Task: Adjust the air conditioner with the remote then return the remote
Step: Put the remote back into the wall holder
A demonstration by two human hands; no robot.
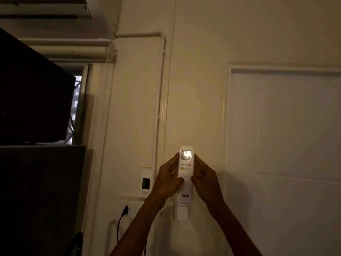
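A white remote (185, 189) with a small lit screen and coloured buttons stands upright against the wall, just above a white wall holder (182, 212); whether its lower end touches the holder I cannot tell. My left hand (168, 179) grips its left side, thumb on the round pad. My right hand (203, 179) grips its right side. The white air conditioner (55, 10) hangs at the top left, only its underside showing.
A white pipe cover (159, 100) runs down the wall to a small switch box (146, 182). A black plug and cable (123, 215) hang below it. Dark furniture (33, 100) fills the left. A white panelled door (284, 126) is on the right.
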